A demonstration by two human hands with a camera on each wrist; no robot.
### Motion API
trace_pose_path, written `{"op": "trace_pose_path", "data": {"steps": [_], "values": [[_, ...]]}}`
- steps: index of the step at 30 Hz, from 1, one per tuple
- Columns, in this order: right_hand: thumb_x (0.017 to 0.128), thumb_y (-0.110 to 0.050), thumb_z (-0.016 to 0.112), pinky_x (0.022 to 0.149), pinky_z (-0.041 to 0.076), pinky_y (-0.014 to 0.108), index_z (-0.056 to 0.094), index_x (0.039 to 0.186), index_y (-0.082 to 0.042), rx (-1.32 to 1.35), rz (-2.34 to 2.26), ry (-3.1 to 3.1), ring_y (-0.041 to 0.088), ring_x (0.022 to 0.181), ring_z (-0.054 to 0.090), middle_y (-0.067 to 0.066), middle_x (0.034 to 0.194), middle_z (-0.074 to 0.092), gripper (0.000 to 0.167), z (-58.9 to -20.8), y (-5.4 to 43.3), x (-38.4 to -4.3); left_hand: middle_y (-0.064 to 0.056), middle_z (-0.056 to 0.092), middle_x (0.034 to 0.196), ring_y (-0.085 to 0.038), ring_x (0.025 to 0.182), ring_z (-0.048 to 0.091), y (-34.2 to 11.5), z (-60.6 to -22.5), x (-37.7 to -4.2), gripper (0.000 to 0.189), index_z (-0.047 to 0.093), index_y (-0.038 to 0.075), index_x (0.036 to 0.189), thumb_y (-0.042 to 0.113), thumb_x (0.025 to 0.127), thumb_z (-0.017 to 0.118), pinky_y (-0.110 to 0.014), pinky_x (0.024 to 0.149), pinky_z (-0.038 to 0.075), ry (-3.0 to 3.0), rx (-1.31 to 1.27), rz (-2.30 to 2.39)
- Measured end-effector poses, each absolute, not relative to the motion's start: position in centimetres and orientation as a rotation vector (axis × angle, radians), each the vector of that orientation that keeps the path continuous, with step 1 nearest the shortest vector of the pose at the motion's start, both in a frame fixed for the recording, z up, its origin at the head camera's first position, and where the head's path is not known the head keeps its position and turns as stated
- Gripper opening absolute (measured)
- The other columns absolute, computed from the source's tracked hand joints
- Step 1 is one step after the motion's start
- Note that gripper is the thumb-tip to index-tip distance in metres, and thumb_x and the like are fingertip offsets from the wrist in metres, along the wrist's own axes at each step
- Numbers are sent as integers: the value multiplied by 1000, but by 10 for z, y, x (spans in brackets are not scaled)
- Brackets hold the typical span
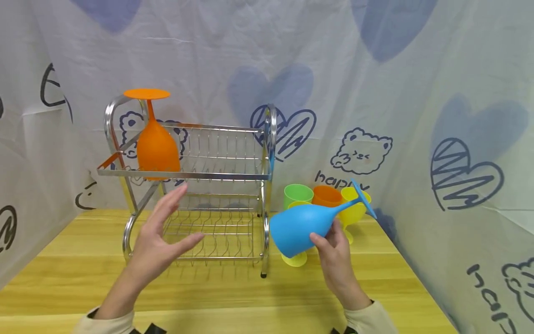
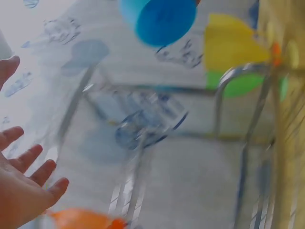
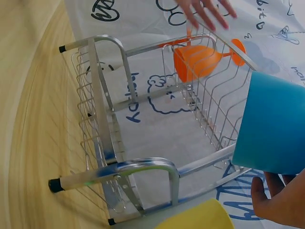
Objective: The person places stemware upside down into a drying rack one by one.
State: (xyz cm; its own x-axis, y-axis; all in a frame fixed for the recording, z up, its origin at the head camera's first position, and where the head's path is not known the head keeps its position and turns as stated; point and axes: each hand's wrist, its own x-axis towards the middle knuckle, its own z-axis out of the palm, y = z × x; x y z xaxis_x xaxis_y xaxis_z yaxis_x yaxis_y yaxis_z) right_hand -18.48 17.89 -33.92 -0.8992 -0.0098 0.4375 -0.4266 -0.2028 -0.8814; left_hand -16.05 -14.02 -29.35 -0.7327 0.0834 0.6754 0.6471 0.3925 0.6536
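Note:
My right hand [image 1: 335,260] grips a blue plastic goblet [image 1: 302,227] by its bowl near the stem. The goblet is tilted, its mouth toward the lower left and its foot up to the right; its bowl [image 3: 271,124] also fills the right side of the right wrist view. With thumb and fingers spread, my left hand [image 1: 156,241] is in front of a two-tier metal dish rack [image 1: 183,175], holding nothing. Upside down on the rack's upper tier, at its left end, stands an orange goblet [image 1: 157,148], foot upward.
Right of the rack, behind the blue goblet, several cups stand close together: a green one [image 1: 297,192], an orange one [image 1: 327,195] and yellow goblets, one of them [image 1: 354,211] at the right. The wooden table [image 1: 217,301] is bounded by printed cloth [image 1: 417,116] behind and beside.

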Motion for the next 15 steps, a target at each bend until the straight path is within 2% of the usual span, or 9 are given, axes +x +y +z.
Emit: {"op": "trace_pose_path", "data": {"steps": [2,4,7,13,15], "values": [[89,-3,52,102,42,26,21,149,-2,503,2167,-1789,25,123,45,19,142,37,68,-337,180,-184,-3,36,151,-16,127,40,-157,-284,-156,86,39,15,149,-5,74,76,-22,108,31,-2065,-585,-1319],[88,-3,52,101,42,26,22,149,-2,495,2153,-1795,25,122,45,18,141,38,67,-335,181,-184,-3,37,150,-14,129,39,-172,-276,-154,86,40,14,148,-14,73,72,-17,107,30,-2011,-556,-1312],[88,-2,53,101,43,26,25,147,-1,474,2134,-1808,25,121,46,18,140,39,65,-333,182,-183,-4,38,149,-14,131,38,-194,-264,-157,89,38,13,149,-22,73,67,-18,108,30,-1953,-490,-1309],[88,-1,56,100,44,27,25,148,-2,441,2104,-1856,28,123,45,18,143,38,67,-331,183,-182,-4,28,156,-13,139,28,-236,-249,-174,89,22,20,155,-3,84,70,-11,108,22,-2054,-336,-1229],[88,-1,57,99,44,27,25,148,-2,433,2090,-1880,30,124,44,18,144,38,68,-329,184,-183,-4,23,157,-12,141,24,-245,-246,-181,89,20,23,155,3,85,71,-14,111,18,-2110,-295,-1201]]}}
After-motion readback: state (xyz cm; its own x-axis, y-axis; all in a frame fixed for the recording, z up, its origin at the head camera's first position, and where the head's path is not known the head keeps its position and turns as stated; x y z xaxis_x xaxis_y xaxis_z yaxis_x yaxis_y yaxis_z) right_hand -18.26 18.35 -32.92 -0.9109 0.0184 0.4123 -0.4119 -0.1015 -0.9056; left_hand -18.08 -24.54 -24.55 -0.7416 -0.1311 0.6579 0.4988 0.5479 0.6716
